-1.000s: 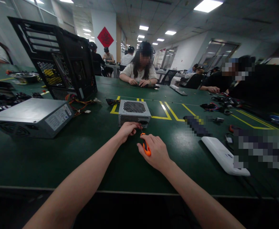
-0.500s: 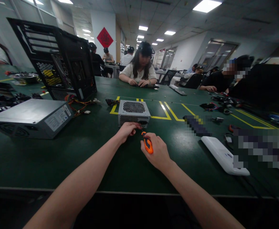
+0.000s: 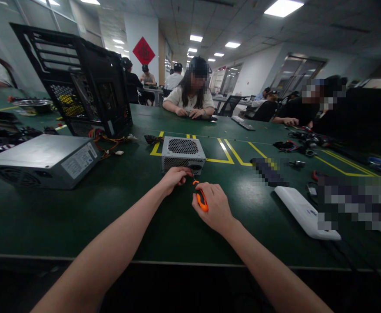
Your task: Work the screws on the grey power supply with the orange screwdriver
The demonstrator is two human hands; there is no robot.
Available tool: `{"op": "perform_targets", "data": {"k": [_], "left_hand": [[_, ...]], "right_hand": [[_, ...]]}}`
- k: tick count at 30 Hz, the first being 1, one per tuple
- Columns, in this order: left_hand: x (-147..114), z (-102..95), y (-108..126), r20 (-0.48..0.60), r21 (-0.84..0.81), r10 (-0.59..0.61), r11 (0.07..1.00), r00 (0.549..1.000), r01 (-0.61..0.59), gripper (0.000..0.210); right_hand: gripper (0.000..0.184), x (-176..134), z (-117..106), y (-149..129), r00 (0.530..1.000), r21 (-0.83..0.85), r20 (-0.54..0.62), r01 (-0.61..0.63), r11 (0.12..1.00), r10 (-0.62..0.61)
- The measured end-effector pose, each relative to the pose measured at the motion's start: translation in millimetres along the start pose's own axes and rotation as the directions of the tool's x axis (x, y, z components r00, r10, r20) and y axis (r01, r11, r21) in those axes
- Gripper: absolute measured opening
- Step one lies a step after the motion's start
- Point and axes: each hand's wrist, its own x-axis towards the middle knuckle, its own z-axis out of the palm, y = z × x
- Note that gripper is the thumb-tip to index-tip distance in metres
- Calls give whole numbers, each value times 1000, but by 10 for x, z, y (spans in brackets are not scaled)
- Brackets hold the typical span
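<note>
My right grip [image 3: 212, 203] is closed round the screwdriver [image 3: 202, 202], pointing to eleven o'clock; my left grip [image 3: 174, 178] bunches by the metal box [image 3: 183, 148], whether holding anything I cannot tell.

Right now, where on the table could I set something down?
Bare green table lies between the labelled power supply and left hand, and between the right hand and white device. Crowded: dark parts behind that supply; cables at back right.

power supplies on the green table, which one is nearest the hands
The mesh-topped power supply at the centre, with the left hand at its front. The other power supply sits farther left, its top plain.
</note>
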Motion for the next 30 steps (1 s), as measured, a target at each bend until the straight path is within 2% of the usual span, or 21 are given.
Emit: {"op": "perform_targets", "data": {"k": [7, 10, 16, 19, 23, 26, 30], "left_hand": [[2, 4, -5, -4, 14, 2, 1000, 1000, -2, 24], [-11, 12, 9, -5, 18, -7, 1000, 1000, 7, 25], [-67, 31, 58, -25, 17, -20, 1000, 999, 20, 26], [-66, 31, 57, -30, 25, -33, 999, 999, 33, 26], [-42, 28, 40, -17, 28, -31, 999, 999, 31, 26], [-35, 33, 35, -18, 34, -30, 999, 999, 30, 27], [-34, 35, 28, -18, 29, -22, 999, 1000, 22, 25]], "right_hand": [[10, 15, -46, -19, 993, -59, 80, 87, 995, -82], [12, 15, -42, -15, 993, -33, 90, 82, 996, -79], [9, 19, -72, 20, 992, 192, -49, -105, 976, 117], [7, 29, -93, 52, 963, 329, -89, -211, 921, 253], [14, 35, -87, 82, 909, 453, -90, -326, 830, 407], [9, 33, -75, 69, 914, 457, -50, -337, 823, 402], [8, 34, -79, 40, 960, 306, -47, -248, 919, 275]]}}
